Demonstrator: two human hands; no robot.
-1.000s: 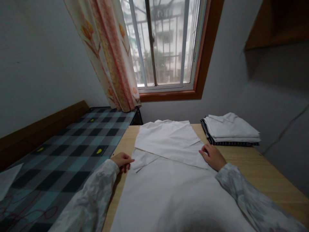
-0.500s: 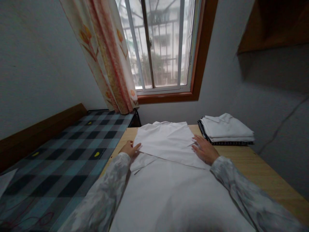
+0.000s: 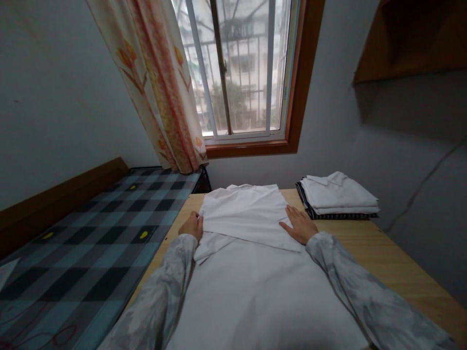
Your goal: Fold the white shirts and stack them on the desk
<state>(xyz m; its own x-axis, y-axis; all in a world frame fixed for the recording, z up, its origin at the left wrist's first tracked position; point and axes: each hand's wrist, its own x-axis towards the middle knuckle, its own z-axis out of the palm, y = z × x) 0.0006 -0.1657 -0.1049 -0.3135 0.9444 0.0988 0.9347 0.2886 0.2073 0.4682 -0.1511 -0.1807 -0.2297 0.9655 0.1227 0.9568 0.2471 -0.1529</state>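
Observation:
A white garment [image 3: 251, 272] lies spread on the wooden table [image 3: 386, 257], its far part folded back into a flat panel. My left hand [image 3: 191, 225] rests at the left edge of that folded panel, its fingers tucked at the cloth's edge and mostly hidden. My right hand [image 3: 299, 224] lies flat on the panel's right edge, fingers stretched out and together. Both arms wear pale patterned sleeves.
A stack of folded clothes [image 3: 337, 195], white on top and dark striped beneath, sits at the table's far right. A bed with a checked blue-grey cover [image 3: 83, 243] adjoins the table's left side. A barred window [image 3: 237, 73] and a flowered curtain [image 3: 160, 87] are ahead.
Both hands have slid forward along the garment's sides to the folded panel's edges. The right hand went from loosely curled to flat on the cloth.

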